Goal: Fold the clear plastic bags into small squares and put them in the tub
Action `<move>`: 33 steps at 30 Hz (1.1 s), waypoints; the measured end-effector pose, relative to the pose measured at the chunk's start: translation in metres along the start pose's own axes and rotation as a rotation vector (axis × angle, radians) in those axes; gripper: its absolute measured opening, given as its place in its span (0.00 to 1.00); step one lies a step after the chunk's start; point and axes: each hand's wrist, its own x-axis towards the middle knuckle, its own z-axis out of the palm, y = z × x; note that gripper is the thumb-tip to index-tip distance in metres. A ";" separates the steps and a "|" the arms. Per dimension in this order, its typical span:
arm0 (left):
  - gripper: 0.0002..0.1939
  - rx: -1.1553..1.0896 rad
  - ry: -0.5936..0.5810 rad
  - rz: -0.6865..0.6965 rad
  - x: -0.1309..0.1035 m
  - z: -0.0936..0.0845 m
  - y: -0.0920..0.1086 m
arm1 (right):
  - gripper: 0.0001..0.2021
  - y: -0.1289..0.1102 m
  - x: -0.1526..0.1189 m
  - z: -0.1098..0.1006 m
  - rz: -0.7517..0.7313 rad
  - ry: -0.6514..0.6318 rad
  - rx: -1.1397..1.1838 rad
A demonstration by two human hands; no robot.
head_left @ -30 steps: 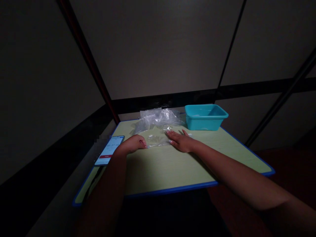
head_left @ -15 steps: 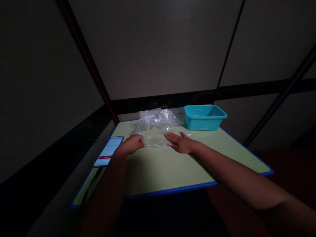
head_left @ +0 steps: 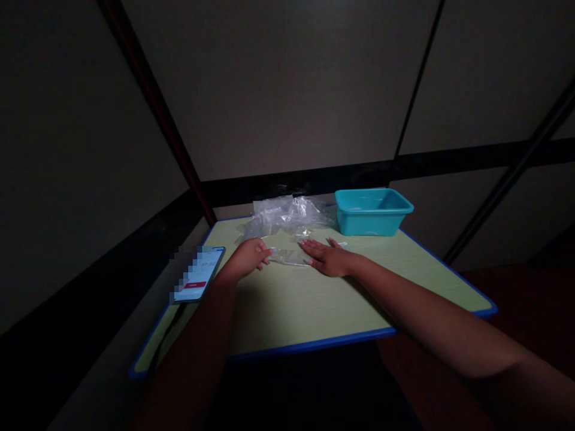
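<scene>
– Looking through the head camera, where do you find the clear plastic piece (head_left: 290,257)?

– I see it flat on the worktop (head_left: 291,308), its long axis running left to right. From the left hand (head_left: 250,257) it lies to the right, and it reaches under the right hand (head_left: 331,260).

– Which hand is nearer?

– Neither, by my reading: both touch it. The left appears to pinch its left end; the right is splayed palm down, gripping nothing.

– And the surface, the room?

– Pale yellow-green top with blue edging (head_left: 314,345). I get a crumpled plastic heap (head_left: 291,215) just behind, a turquoise tub (head_left: 371,224) at the back right, and a phone (head_left: 197,279) near the left side. Beyond stands a panelled wall (head_left: 278,90), in dim light.
</scene>
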 end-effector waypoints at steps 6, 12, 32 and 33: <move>0.06 -0.038 -0.008 -0.050 0.003 -0.001 -0.007 | 0.30 0.000 -0.001 0.000 0.008 -0.018 -0.011; 0.03 0.111 0.027 -0.002 0.004 -0.009 -0.013 | 0.30 0.001 -0.001 0.000 0.001 -0.016 -0.004; 0.40 0.656 -0.103 0.491 -0.027 0.097 0.032 | 0.29 0.005 0.006 0.004 0.096 0.166 -0.014; 0.40 0.662 -0.107 0.480 -0.026 0.096 0.030 | 0.29 0.004 0.006 0.005 0.093 0.163 -0.015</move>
